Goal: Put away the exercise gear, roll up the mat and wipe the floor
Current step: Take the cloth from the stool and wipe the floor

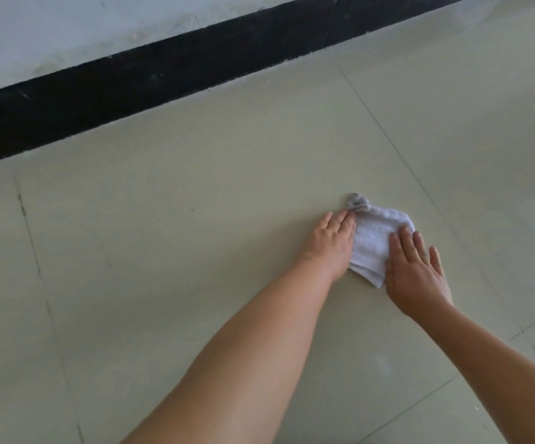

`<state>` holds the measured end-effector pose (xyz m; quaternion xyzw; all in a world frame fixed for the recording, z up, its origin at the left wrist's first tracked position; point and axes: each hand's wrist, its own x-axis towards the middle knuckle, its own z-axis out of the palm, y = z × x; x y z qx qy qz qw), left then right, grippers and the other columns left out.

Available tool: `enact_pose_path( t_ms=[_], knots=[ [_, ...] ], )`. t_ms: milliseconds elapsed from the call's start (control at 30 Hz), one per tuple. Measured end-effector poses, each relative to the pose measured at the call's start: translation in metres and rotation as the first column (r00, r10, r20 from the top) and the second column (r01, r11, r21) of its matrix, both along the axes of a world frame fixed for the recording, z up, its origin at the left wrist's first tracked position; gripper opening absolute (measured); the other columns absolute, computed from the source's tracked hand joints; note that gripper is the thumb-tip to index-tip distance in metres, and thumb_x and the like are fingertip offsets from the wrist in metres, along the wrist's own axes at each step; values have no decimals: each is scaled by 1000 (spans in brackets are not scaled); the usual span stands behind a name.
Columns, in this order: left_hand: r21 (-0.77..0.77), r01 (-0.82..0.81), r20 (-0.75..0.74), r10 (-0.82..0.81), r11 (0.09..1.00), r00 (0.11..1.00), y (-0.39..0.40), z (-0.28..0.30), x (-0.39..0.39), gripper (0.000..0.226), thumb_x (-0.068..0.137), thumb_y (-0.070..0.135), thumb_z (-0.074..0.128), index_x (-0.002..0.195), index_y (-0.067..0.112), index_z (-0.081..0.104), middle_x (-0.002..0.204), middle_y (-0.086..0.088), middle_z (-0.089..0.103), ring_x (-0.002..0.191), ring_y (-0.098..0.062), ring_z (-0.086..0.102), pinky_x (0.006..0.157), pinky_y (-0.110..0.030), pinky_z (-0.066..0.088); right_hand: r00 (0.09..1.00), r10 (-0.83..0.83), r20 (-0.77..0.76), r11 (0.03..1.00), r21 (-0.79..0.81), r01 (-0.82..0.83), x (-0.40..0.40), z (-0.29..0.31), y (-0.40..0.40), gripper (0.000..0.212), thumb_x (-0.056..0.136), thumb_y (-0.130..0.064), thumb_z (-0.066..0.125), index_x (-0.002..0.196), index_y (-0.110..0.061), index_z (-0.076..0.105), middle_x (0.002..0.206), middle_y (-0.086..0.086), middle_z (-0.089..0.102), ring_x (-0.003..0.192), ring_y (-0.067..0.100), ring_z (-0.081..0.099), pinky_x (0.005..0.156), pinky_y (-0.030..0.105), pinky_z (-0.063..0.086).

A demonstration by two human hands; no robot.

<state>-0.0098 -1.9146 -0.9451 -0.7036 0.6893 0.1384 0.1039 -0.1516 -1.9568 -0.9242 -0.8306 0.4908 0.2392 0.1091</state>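
While both hands press flat on the small folded white terry cloth (375,243), the wiping of the pale beige tiled floor (195,251) looks to be the step in hand; no mat or exercise gear shows in the head view. The left hand (333,243) lies with straight fingers along the cloth's left edge, partly on the tile, and the right hand (415,274) lies with spread, straight fingers over its right and near side. Neither grip is clenched: both are released palms pushing down, grasping nothing.

The cloth sits mid-floor, well apart from the black skirting band (150,81) below the whitish wall (67,33). Its far corner is bunched into a grey twist (357,200) that sticks out beyond the fingers.

Judged from this, the main risk is the cloth slipping or unfolding under open palms, since nothing pinches it; the loose twist could drag and smear. The left hand, half off the cloth, could skid on a damp tile. Dark marks along the grout line (27,225) at left may be missed.
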Motion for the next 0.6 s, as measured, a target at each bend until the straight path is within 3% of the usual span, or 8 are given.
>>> enact_pose_path(
  t_ms=[100,233,400,467,500,533,600],
  knots=[
    [19,-37,13,37,999,999,-5,1,23,50,103,12,15,151,1,6,161,-8,3,149,-20,1,120,-36,-2,997,-7,71,1000,-14,8,28,-5,-20,58,99,-17,27,151,-11,3,159,6,-9,148,21,-6,119,36,-2],
    [-5,-162,15,162,987,987,11,7,72,60,92,7,2,151,0,9,160,-9,5,149,-20,1,121,-35,-2,985,101,138,995,3,-102,92,-6,-33,57,100,-17,27,151,-12,1,159,3,-11,148,19,-8,119,36,-3],
    [57,-393,185,378,918,907,79,11,145,49,102,12,22,148,-3,18,160,-12,10,149,-21,4,121,-38,-2,924,318,214,939,61,-337,196,-10,5,66,98,-27,35,151,-13,-3,159,2,-15,147,18,-11,119,37,-7],
    [-79,-391,287,397,917,872,118,10,160,46,95,13,30,134,-2,50,147,-13,43,141,-20,35,117,-40,22,891,385,242,909,67,-411,224,-12,33,69,98,-31,36,151,-13,-3,159,2,-15,147,17,-12,118,36,-8],
    [-134,-371,327,394,919,859,136,10,163,46,86,14,34,114,1,68,128,-11,63,126,-19,55,106,-40,41,874,412,259,893,76,-444,232,-12,47,69,97,-31,37,151,-12,-3,159,1,-14,147,17,-12,118,36,-9],
    [-156,-360,334,392,920,857,154,6,165,46,78,16,35,95,3,76,109,-9,73,109,-19,67,92,-42,52,857,436,275,876,89,-474,238,-13,61,69,97,-30,37,151,-13,-2,159,2,-14,147,18,-12,118,36,-9],
    [-192,-372,275,413,908,868,181,-3,165,47,71,14,34,83,1,77,97,-11,76,97,-24,72,79,-45,56,822,483,304,844,90,-529,238,-15,82,67,97,-29,38,151,-17,-1,159,2,-13,147,19,-11,118,35,-9]
  ],
)
